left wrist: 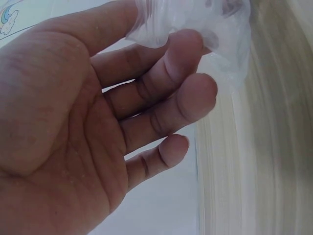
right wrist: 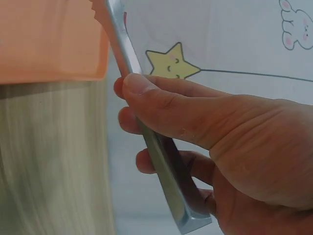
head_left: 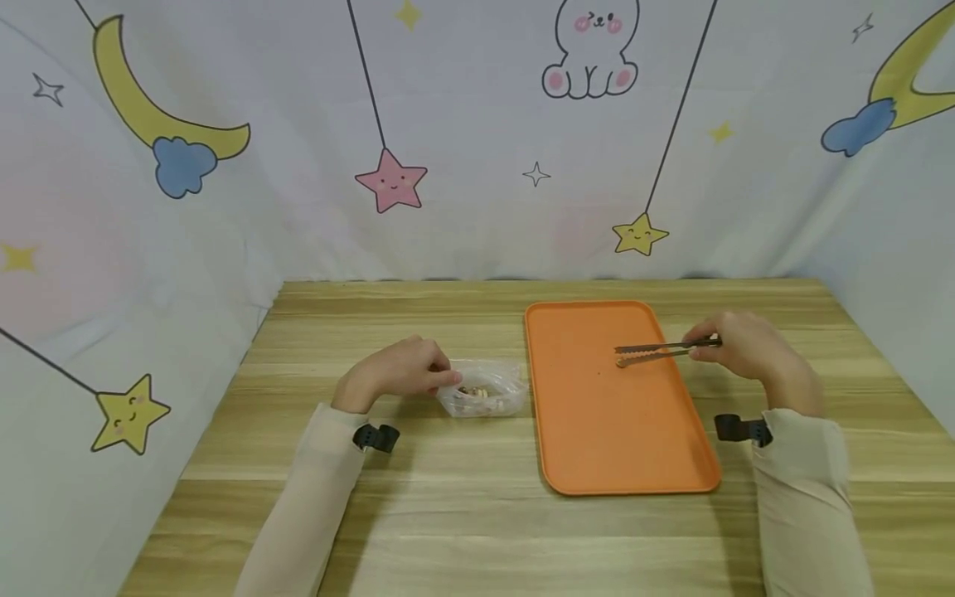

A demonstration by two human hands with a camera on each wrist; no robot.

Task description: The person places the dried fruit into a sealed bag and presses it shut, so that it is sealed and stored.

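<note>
A clear plastic bag [head_left: 507, 400] with small pale and brown pieces [head_left: 477, 392] inside lies on the table, just left of the orange tray [head_left: 589, 448]. My left hand [head_left: 406, 367] pinches the bag's left edge between thumb and forefinger. In the left wrist view the other fingers [left wrist: 198, 98] are loosely bent, away from the plastic [left wrist: 230, 39]. Metal tongs [head_left: 656, 347] are gripped in my right hand [head_left: 746, 348], their toothed tips over the tray. Thumb and fingers press the tongs' arms [right wrist: 156, 142] from both sides. Whether anything sits between the tips is too small to tell.
A tiny dark speck [head_left: 598, 373] shows on the tray. The wooden table [head_left: 448, 531] ends at the back against a white curtain [head_left: 477, 232] printed with stars and moons. Black straps [head_left: 739, 429] circle both wrists.
</note>
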